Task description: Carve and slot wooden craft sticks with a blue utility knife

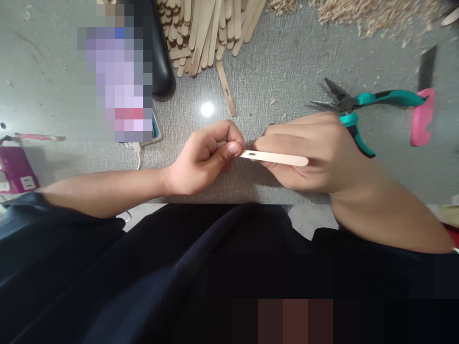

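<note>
A flat wooden stick point(276, 157) with a small slot near its left end lies level between both hands, just above the table's front edge. My left hand point(204, 160) is curled, its thumb and fingers pinching the slotted end. My right hand point(311, 153) is closed round the stick's middle, and the rounded right end pokes out over its palm.
A heap of wooden sticks point(204, 33) lies at the back, one loose stick point(225, 88) in front of it. Teal-handled pliers point(358, 102) and a pink tool point(423, 117) sit at right. Wood shavings point(373, 19) cover the far right. A pixelated object and a dark item stand left.
</note>
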The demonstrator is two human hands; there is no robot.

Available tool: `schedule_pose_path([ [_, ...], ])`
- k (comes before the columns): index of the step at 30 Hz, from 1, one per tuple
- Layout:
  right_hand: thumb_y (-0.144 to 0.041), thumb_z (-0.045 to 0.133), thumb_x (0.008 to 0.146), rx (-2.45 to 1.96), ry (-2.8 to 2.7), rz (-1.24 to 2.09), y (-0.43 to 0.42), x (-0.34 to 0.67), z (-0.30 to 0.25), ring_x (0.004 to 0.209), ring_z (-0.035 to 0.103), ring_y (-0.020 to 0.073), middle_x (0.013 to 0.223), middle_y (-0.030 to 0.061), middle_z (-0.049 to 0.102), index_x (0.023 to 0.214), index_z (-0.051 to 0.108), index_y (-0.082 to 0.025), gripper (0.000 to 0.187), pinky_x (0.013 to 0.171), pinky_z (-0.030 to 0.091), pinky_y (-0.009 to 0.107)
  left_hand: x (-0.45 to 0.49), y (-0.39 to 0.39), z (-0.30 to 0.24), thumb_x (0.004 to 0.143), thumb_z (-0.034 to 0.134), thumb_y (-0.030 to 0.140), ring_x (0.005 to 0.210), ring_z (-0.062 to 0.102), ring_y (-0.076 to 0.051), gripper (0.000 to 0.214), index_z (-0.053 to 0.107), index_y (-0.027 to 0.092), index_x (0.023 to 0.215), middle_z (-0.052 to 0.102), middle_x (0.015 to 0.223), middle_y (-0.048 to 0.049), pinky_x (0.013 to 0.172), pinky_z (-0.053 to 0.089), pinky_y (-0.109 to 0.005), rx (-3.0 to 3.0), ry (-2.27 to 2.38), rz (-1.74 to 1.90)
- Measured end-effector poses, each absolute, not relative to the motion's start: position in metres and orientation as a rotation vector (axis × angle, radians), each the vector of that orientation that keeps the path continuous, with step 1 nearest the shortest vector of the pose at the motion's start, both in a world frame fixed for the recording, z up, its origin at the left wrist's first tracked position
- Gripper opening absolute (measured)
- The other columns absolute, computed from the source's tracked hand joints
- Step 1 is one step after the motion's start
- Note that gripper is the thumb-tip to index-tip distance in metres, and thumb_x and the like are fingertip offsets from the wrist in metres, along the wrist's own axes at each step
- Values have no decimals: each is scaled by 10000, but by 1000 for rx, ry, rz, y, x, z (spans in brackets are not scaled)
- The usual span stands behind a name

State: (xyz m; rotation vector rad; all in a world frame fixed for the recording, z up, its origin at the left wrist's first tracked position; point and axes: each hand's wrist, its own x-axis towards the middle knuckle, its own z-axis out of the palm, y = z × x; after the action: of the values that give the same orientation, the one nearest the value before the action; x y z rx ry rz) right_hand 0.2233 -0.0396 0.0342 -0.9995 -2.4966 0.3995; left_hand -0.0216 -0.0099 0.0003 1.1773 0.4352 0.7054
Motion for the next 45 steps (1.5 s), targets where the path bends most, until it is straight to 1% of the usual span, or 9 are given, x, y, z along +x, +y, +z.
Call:
schedule_pose_path([
  [7,-187,582,1097,-1068,-2458,268,-42,216,35,583,392,154,692,-36,519,860,615,-253,248,556,328,347,-23,-11,6,1068,760,693,465,424,-78,515,519,262,921,471,591,78,432,366,-252,1185,510,617],
  [12,-250,600,1075,-1129,-2481,27,-39,213,29,565,411,150,686,-14,601,801,601,-240,274,543,298,351,-27,-21,4,1079,806,547,444,428,-57,414,519,256,1020,512,641,93,427,377,-217,1166,356,546],
  [15,-311,562,1130,-1152,-2406,15,-36,218,27,578,471,158,703,4,648,865,633,-236,284,557,343,347,-29,-23,2,1054,851,511,441,430,-58,412,534,249,1029,533,631,91,414,363,-199,1169,370,601],
  [18,-286,583,1163,-1145,-2281,-9,-36,221,26,616,572,153,804,26,755,974,685,-211,227,579,369,354,-28,-20,2,1099,789,522,421,430,-61,380,530,254,1029,529,596,97,401,332,-190,1185,462,680],
  [21,-290,590,1173,-1176,-2244,5,-36,220,25,624,614,151,824,15,784,966,668,-224,231,581,396,349,-26,-17,3,1115,746,586,408,468,-70,420,509,263,989,555,556,94,406,337,-195,1192,572,733],
  [28,-328,546,1172,-1153,-2254,18,-37,217,24,586,574,158,725,-5,695,945,677,-228,281,566,401,332,-25,-17,-1,1101,776,574,406,504,-68,424,522,259,975,612,559,83,408,357,-186,1179,583,784],
  [34,-302,568,1156,-1157,-2307,-10,-40,214,24,624,621,173,755,-5,723,927,660,-235,256,573,422,345,-26,-17,-2,1063,816,598,446,565,-76,461,536,249,955,644,596,64,426,396,-175,1180,608,749],
  [41,-266,592,1131,-1053,-2303,-69,-37,212,24,624,616,167,735,0,719,878,630,-243,257,590,465,329,-30,-16,1,1019,903,441,512,635,-73,375,621,202,955,719,665,30,481,469,-153,1242,546,724],
  [45,-304,563,1149,-1113,-2328,-82,-40,212,22,648,648,170,762,-6,738,880,635,-254,283,622,478,320,-30,-14,3,1015,904,451,553,683,-93,381,616,206,972,773,695,6,529,524,-174,1259,548,653],
])
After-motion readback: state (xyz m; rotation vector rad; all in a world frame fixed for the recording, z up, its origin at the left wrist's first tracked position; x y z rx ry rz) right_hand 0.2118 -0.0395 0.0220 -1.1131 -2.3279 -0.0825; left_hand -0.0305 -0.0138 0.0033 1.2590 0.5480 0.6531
